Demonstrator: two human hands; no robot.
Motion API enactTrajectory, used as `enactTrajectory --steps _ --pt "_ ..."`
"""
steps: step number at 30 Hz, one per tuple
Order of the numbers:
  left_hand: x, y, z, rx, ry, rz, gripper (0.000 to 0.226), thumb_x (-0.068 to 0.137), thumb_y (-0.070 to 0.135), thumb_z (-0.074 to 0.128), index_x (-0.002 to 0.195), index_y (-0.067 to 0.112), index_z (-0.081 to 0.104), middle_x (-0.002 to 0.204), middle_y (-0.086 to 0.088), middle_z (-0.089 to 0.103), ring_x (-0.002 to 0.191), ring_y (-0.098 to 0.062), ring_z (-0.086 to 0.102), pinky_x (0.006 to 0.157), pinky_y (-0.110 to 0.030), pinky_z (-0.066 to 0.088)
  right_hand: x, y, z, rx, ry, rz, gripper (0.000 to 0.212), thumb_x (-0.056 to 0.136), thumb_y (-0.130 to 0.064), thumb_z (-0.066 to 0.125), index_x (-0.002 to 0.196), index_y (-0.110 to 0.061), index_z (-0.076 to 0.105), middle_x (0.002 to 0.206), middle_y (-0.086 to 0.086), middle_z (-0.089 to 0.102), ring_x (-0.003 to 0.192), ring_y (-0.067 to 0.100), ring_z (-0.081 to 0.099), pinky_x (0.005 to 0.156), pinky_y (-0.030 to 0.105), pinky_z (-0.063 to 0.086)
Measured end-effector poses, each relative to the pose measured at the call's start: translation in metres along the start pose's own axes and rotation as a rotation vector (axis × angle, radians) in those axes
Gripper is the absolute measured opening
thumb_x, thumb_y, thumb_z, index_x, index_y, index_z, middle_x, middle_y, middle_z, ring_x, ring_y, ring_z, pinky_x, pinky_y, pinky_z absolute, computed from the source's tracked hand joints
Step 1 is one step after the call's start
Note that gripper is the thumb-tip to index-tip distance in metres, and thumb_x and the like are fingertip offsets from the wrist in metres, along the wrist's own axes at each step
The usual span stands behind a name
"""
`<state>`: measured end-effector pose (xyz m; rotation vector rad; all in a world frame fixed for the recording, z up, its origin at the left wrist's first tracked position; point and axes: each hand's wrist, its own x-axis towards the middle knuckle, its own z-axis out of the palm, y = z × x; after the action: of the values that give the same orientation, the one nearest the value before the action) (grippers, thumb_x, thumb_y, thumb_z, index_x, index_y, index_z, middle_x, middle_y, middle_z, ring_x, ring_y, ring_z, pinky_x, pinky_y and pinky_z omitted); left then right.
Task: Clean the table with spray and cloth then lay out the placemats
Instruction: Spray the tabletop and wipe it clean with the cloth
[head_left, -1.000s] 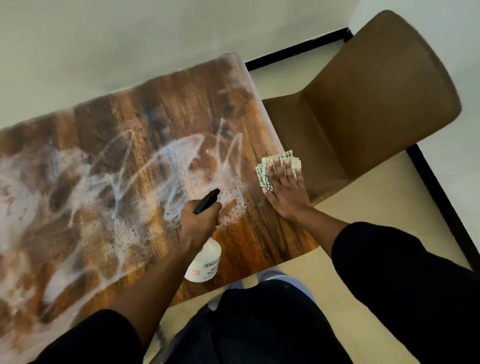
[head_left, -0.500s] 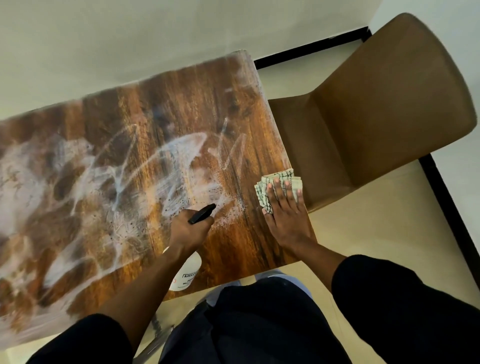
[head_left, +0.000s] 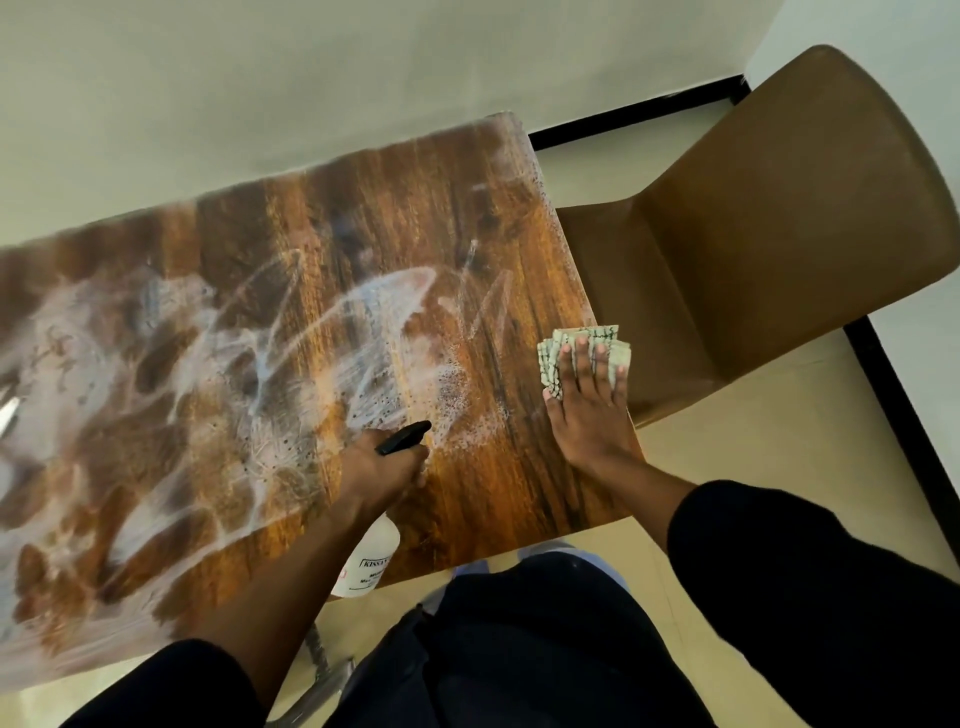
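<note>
Both hands busy: left (head_left: 382, 467) grips spray bottle (head_left: 371, 556), right (head_left: 589, 410) presses cloth (head_left: 550, 358).

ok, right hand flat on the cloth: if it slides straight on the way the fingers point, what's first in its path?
Probably the table's right edge. The right hand presses the cloth right beside it, fingers pointing up the frame. Past that edge sits the brown chair, though depth is unclear.

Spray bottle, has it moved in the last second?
Yes. The spray bottle, gripped by the left hand, has drawn back toward the table's near edge and left, away from its right edge.
</note>
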<state>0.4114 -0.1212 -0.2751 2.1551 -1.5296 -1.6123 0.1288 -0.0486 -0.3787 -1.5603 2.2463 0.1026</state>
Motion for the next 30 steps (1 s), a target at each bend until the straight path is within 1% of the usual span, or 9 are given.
enactTrajectory --steps 3,6,9,11,13,15,20,24,30 --pt "-0.002 -0.001 0.0 0.005 0.013 0.0 0.018 0.097 0.012 0.072 0.089 -0.004 0.075 0.072 -0.019 0.078 0.036 -0.014 0.054 0.039 -0.023 0.046 -0.028 -0.029 0.012 0.011 -0.021 -0.115 0.074 0.105 -0.054 0.016 0.162 -0.021 -0.016 0.169 0.005 -0.027 0.154 0.03 -0.028 0.124 0.058 -0.008" --pt "-0.001 -0.004 0.004 -0.036 0.031 -0.007 0.014 0.095 0.01 0.074 0.098 -0.003 0.073 0.076 -0.021 0.079 0.038 -0.014 0.057 0.038 -0.024 0.046 -0.059 -0.055 0.029 -0.008 -0.052 -0.348 0.075 0.105 -0.055 0.022 0.163 -0.022 -0.013 0.17 0.004 -0.024 0.155 0.028 -0.026 0.125 0.059 0.0" --pt "0.004 -0.005 0.008 -0.023 -0.005 0.013 0.017 0.094 0.014 0.074 0.103 -0.001 0.072 0.075 -0.017 0.079 0.046 -0.021 0.061 0.044 -0.027 0.048 -0.068 -0.052 0.045 -0.08 -0.058 -0.593 0.076 0.105 -0.05 0.035 0.165 -0.021 -0.001 0.172 0.003 -0.013 0.158 0.027 -0.016 0.127 0.055 0.002" --pt "0.007 -0.001 0.01 -0.029 -0.027 0.027 0.017 0.094 0.014 0.073 0.099 -0.002 0.073 0.073 -0.016 0.079 0.046 -0.021 0.058 0.046 -0.027 0.049 -0.058 -0.039 0.04 -0.116 -0.072 -0.651 0.074 0.105 -0.051 0.033 0.166 -0.023 0.002 0.173 0.001 -0.01 0.159 0.024 -0.013 0.127 0.052 0.001" --pt "0.008 0.005 0.012 -0.031 -0.029 0.027 0.02 0.093 0.016 0.073 0.103 -0.002 0.072 0.074 -0.014 0.079 0.043 -0.017 0.057 0.045 -0.027 0.049 -0.047 -0.024 0.028 -0.113 -0.067 -0.612 0.069 0.107 -0.054 0.024 0.165 -0.026 -0.001 0.172 -0.002 -0.012 0.158 0.022 -0.017 0.127 0.049 -0.007" --pt "0.01 0.012 0.014 -0.034 -0.043 0.04 0.021 0.093 0.016 0.071 0.1 -0.003 0.072 0.074 -0.013 0.079 0.042 -0.017 0.055 0.044 -0.027 0.049 -0.035 -0.008 0.015 -0.095 -0.049 -0.451 0.068 0.108 -0.055 0.017 0.164 -0.028 -0.008 0.171 -0.002 -0.016 0.156 0.021 -0.024 0.125 0.048 -0.014" --pt "0.012 0.036 0.021 -0.014 -0.069 0.115 0.023 0.094 0.012 0.069 0.075 0.002 0.078 0.07 -0.013 0.079 0.045 -0.021 0.051 0.048 -0.027 0.047 -0.002 0.032 -0.003 -0.022 0.028 -0.108 0.073 0.107 -0.052 0.023 0.163 -0.025 -0.016 0.171 0.002 -0.021 0.156 0.025 -0.024 0.127 0.051 -0.006" --pt "0.017 0.05 0.027 -0.034 -0.059 0.13 0.027 0.092 0.011 0.067 0.069 0.003 0.078 0.069 -0.014 0.077 0.046 -0.023 0.05 0.05 -0.03 0.047 0.018 0.039 -0.006 -0.033 0.019 -0.104 0.078 0.106 -0.053 0.027 0.162 -0.023 -0.018 0.169 0.003 -0.026 0.156 0.027 -0.024 0.128 0.053 -0.001" --pt "0.03 0.064 0.04 -0.136 -0.037 0.083 0.019 0.093 0.013 0.068 0.083 -0.001 0.075 0.072 -0.015 0.078 0.041 -0.019 0.046 0.049 -0.031 0.042 0.073 0.037 -0.024 0.0 -0.008 -0.186 0.074 0.107 -0.054 0.021 0.161 -0.025 -0.021 0.168 0.001 -0.03 0.154 0.025 -0.029 0.127 0.052 -0.006"
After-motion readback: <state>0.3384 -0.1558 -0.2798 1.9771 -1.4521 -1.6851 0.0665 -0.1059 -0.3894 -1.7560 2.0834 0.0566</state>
